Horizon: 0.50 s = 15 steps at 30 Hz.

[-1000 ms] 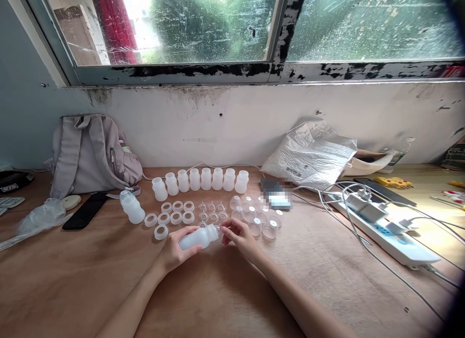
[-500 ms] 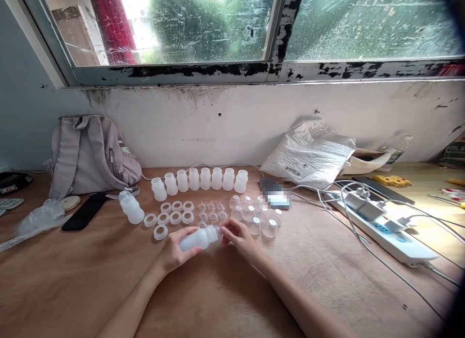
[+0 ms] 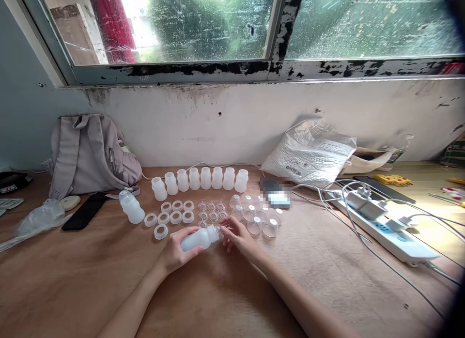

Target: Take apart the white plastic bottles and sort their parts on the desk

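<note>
My left hand (image 3: 178,251) is wrapped round a frosted white baby bottle (image 3: 198,239), tilted on its side with its neck to the right. At that neck, the fingers of my right hand (image 3: 237,237) pinch the clear bottle nipple (image 3: 220,229), mostly covered by the fingertips. Just beyond the bottle lie several clear nipples (image 3: 212,216) in rows. White screw rings (image 3: 176,217) are laid out left of them, and clear domed caps (image 3: 255,226) to the right. Several open white bottles (image 3: 205,178) stand in a row behind. A capped bottle (image 3: 131,207) stands off to the left.
Left on the wooden table are a grey backpack (image 3: 89,151), a black phone (image 3: 85,212) and a crumpled plastic bag (image 3: 41,218). A silver bubble mailer (image 3: 308,151) leans on the wall. To the right lies a white power strip (image 3: 410,245) with trailing cables.
Both hands stay at nearly the same spot, the bottle still held. The right hand's fingers have shifted slightly at the bottle's neck, with the lower fingers a little more spread.
</note>
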### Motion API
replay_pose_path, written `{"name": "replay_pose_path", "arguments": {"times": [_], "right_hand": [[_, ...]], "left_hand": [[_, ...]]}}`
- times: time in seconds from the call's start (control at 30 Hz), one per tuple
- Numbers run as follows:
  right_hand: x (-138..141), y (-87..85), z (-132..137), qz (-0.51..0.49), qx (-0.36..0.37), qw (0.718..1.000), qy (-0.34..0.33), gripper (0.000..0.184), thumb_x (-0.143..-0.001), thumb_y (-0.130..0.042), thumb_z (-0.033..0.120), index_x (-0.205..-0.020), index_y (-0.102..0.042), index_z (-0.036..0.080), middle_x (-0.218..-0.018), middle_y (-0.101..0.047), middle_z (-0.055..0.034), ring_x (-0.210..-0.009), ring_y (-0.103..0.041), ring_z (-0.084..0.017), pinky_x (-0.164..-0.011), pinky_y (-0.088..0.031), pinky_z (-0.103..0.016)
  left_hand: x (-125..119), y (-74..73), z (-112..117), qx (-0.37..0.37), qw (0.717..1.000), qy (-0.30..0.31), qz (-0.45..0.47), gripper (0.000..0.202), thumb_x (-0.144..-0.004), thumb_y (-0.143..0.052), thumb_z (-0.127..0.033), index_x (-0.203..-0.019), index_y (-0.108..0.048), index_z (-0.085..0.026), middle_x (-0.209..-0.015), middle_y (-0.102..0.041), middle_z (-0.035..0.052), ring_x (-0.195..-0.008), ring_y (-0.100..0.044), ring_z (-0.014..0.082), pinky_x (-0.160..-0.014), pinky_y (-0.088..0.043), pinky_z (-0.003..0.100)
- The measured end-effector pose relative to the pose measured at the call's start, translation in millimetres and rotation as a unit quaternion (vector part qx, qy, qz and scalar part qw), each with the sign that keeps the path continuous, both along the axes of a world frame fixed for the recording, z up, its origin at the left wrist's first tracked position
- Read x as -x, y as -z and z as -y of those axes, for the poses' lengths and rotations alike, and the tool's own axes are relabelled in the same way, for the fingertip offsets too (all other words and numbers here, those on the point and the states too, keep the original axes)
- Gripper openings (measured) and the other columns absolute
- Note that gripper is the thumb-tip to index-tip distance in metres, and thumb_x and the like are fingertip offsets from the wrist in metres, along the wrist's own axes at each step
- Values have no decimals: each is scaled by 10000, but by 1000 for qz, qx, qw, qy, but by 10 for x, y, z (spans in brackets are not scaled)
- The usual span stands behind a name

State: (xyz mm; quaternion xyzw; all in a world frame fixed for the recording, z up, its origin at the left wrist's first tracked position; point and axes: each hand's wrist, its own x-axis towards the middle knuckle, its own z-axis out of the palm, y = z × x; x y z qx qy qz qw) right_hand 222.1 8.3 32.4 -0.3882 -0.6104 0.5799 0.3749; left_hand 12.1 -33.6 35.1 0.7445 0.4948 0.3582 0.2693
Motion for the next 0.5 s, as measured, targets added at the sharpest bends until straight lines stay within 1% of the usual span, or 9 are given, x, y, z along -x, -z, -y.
{"name": "replay_pose_path", "arguments": {"times": [0.07,0.1,0.2,0.27,0.37,0.5], "right_hand": [[6,12,-8,-11,27,999,-26,377,-716,-554,463,-961,-481,187,-824,-533,-23,-553,-543,-105,-361,-438,-195],[7,20,-12,-11,35,999,-39,387,-710,-563,459,-966,-492,178,-865,-529,-38,-577,-553,-111,-368,-453,-199],[4,37,-22,-11,43,997,-60,374,-691,-597,432,-931,-530,153,-879,-536,-52,-611,-569,-118,-428,-498,-220],[-2,39,-24,-21,49,996,-66,380,-680,-616,417,-942,-539,154,-899,-547,-56,-641,-585,-127,-482,-521,-238],[-5,30,-18,-32,68,994,-75,414,-667,-631,414,-983,-542,162,-935,-560,-66,-681,-603,-146,-521,-535,-258],[9,24,-6,-31,80,993,-77,450,-647,-650,407,-1013,-557,162,-926,-585,-71,-687,-602,-151,-546,-530,-271]], "left_hand": [[4,51,-9,-27,999,-4,-17,419,-686,-605,-349,-1075,-531,-214,-1041,-605,56,-903,-571,204,-769,-481,327],[7,78,-12,-41,999,-3,-27,427,-681,-609,-350,-1080,-527,-221,-1034,-606,52,-900,-570,200,-773,-479,328],[14,140,-18,-70,996,5,-47,447,-682,-605,-359,-1101,-511,-234,-1009,-611,46,-884,-571,193,-766,-480,326],[17,157,-20,-78,996,5,-52,448,-684,-601,-363,-1103,-510,-231,-999,-612,48,-867,-575,190,-749,-484,320],[19,155,-20,-82,995,3,-55,445,-684,-602,-358,-1100,-515,-228,-1001,-612,50,-865,-578,191,-746,-486,320],[15,140,-19,-86,994,9,-59,448,-679,-607,-358,-1100,-516,-235,-1010,-611,47,-891,-575,198,-769,-485,329]]}}
